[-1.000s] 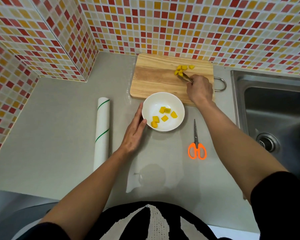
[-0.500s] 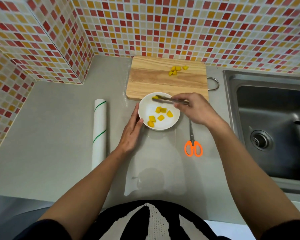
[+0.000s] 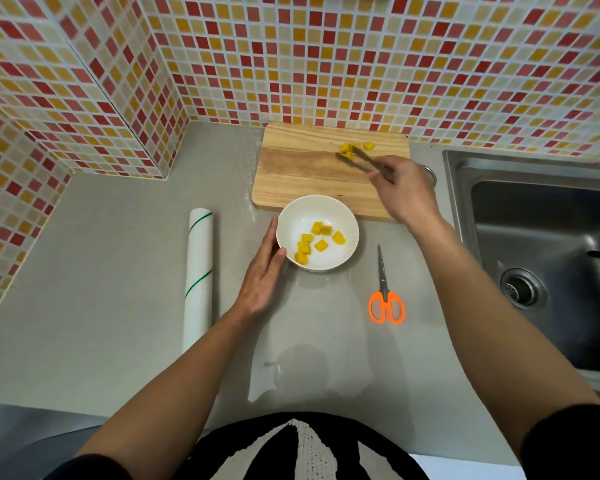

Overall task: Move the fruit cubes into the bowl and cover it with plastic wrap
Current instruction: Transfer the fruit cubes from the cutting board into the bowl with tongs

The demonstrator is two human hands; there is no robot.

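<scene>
Head view. The right hand (image 3: 404, 192) has returned from over the bowl (image 3: 317, 233) to the far part of the cutting board (image 3: 326, 174), where the tips of its metal tongs (image 3: 362, 161) meet the small remaining pile of fruit cubes (image 3: 354, 148). Half a second earlier the tongs were above the bowl with a cube in them. The bowl now holds about six yellow cubes (image 3: 317, 240), one more than a second ago, so one transfer is complete and the next pick-up is beginning. The fingers are closed around the tong handles; whether the tong tips are already clamped on a cube cannot be told, as they are blurred. The left hand (image 3: 262, 271) lies open and flat against the bowl's near-left side, as before, bracing the bowl without gripping it. Only a few cubes appear to be left on the board (perhaps three or four trips), after which the covering step can start.

Surface and room. A grey counter (image 3: 118, 271) carries the board at the back and the bowl just in front of it, touching or overlapping its near edge. A roll of plastic wrap (image 3: 199, 278) lies well to the left of the bowl, untouched. Orange-handled scissors (image 3: 385, 292) lie to the bowl's right. A steel sink (image 3: 548, 258) occupies the right side. Red, orange and yellow mosaic tiles (image 3: 326, 57) cover the walls behind and to the left.
</scene>
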